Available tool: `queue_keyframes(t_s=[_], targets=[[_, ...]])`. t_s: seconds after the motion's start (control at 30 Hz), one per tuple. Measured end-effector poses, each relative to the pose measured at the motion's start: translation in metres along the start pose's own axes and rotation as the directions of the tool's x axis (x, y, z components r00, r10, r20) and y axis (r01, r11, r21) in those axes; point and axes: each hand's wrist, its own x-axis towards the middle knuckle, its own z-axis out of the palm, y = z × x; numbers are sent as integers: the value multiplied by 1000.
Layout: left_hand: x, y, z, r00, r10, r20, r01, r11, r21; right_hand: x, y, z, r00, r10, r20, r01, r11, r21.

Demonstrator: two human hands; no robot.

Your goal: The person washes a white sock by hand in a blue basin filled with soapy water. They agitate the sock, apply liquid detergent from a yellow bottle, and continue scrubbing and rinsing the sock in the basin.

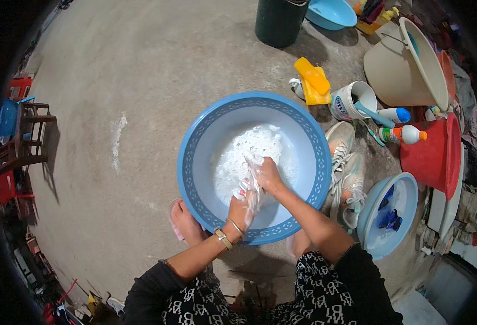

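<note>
A blue plastic basin [186, 138] with a patterned rim stands on the floor before me. Soapy water with thick white foam [259, 140] lies in its bottom. Over the foam, both hands grip a soapy white cloth item [253, 185] with a small red patch; suds hide its exact shape. My left hand [242, 207], nearer to me, holds the lower end and is coated in lather. At the upper end, my right hand [268, 175] curls around the cloth with its fingers partly hidden by foam.
Right of the basin are sneakers [341, 138], a white tub [346, 105] holding a blue-handled brush, bottles [412, 134], and a light-blue basin [362, 231] containing dark-blue cloth. Beyond stand a red bucket [425, 158], a beige bucket [397, 73] and a dark-green bucket [279, 24]. Wooden chairs [39, 118] stand left.
</note>
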Motion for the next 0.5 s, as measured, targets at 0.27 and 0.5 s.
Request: queue_keyframes(t_s=[0.27,0.5], targets=[[15,-9,-32,990,-45,-136,36,997,-70,-63,-49,-10,946,-135,294,102,987,126],[1,20,-8,1000,0,0,0,999,41,-24,-4,-2,996,-58,61,57,998,18]])
